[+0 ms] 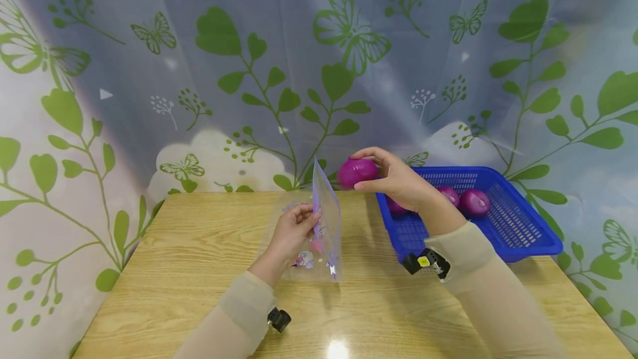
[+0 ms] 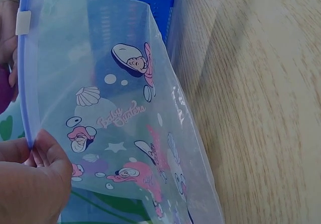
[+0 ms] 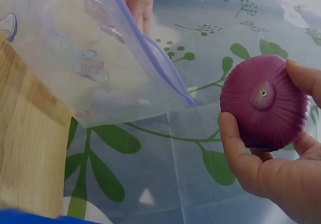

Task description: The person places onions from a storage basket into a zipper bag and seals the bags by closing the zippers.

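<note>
A clear zip bag (image 1: pixel 326 220) with a purple slider edge and cartoon oyster prints stands partly upright on the table. My left hand (image 1: pixel 294 231) pinches its zip edge about midway, and in the left wrist view the white slider (image 2: pixel 23 23) sits near one end of that edge. To the right of the bag's mouth, my right hand (image 1: pixel 399 181) holds a purple-red onion (image 1: pixel 358 173) in the air between thumb and fingers. The right wrist view shows the onion's (image 3: pixel 266 103) pale end and ridged skin, apart from the bag.
A blue plastic basket (image 1: pixel 518 237) stands at the right of the wooden table (image 1: pixel 189 270), with several more onions (image 1: pixel 474 203) inside, partly behind my right arm. Behind the table hangs a curtain (image 1: pixel 279 26) printed with leaves and butterflies.
</note>
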Available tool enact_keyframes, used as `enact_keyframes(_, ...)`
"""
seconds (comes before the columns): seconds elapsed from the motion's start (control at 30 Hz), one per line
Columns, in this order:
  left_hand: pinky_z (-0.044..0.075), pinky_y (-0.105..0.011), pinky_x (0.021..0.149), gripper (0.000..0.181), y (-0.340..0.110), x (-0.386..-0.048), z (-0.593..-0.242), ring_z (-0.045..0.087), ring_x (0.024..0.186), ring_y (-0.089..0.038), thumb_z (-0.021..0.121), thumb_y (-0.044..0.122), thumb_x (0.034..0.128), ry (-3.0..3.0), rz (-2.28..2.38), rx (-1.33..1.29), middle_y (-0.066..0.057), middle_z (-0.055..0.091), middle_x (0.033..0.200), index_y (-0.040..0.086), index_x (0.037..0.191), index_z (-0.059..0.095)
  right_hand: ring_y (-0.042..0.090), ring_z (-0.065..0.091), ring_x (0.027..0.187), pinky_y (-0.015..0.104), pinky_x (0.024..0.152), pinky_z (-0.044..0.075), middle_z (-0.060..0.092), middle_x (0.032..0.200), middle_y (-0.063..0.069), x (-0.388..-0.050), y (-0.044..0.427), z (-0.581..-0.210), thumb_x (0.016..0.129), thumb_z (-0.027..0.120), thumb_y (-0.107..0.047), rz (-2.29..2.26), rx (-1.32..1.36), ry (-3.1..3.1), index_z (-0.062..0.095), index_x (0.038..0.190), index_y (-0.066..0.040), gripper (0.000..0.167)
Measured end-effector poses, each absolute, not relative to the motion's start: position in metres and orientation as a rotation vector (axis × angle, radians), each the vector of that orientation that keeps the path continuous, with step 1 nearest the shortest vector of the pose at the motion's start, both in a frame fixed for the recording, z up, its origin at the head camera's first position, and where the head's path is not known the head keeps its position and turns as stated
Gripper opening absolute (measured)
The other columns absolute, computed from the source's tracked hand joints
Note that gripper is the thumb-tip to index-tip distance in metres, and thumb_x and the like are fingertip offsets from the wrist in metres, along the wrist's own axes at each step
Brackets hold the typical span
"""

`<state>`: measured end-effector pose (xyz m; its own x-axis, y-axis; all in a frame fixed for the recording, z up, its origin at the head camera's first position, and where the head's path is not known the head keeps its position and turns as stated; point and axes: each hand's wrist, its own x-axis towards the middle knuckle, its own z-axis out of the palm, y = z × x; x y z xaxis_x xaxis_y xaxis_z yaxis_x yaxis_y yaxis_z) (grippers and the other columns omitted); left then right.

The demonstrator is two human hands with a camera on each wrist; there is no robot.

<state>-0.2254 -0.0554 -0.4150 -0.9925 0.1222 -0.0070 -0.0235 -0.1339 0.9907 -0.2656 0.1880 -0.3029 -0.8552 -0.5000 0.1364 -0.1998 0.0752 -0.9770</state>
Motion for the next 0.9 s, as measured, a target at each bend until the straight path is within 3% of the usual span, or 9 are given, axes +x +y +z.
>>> enact_keyframes(0.67, 0.052, -0.025, 0.082, 0.027, -0.053, -0.225, -0.411, 0.06, 0.091, -0.014, 0.06, 0.008, 0.1006, 2.002, 2.275, 0.134, -0.005, 0.063, 0.104, -0.003, 0.125, 0.058, 0.033, 0.052, 0.124, 0.044, 0.094, 0.053, 0.05, 0.14, 0.017, -0.264, 0.159, -0.304, 0.088, 0.074, 0.0, -1.735, -0.752, 2.158, 0.049, 0.138, -0.006, 0.057)
enact_keyframes(0.9, 0.052, -0.027, 0.087, 0.03, -0.054, -0.227, -0.413, 0.059, 0.094, -0.015, 0.061, 0.011, 0.1006, 2.024, 2.249, 0.136, -0.008, 0.063, 0.108, -0.003, 0.127, 0.058, 0.032, 0.056, 0.119, 0.045, 0.092, 0.055, 0.052, 0.137, 0.016, -0.267, 0.153, -0.309, 0.086, 0.079, -0.005, -1.622, -0.8, 2.243, 0.053, 0.137, -0.009, 0.057)
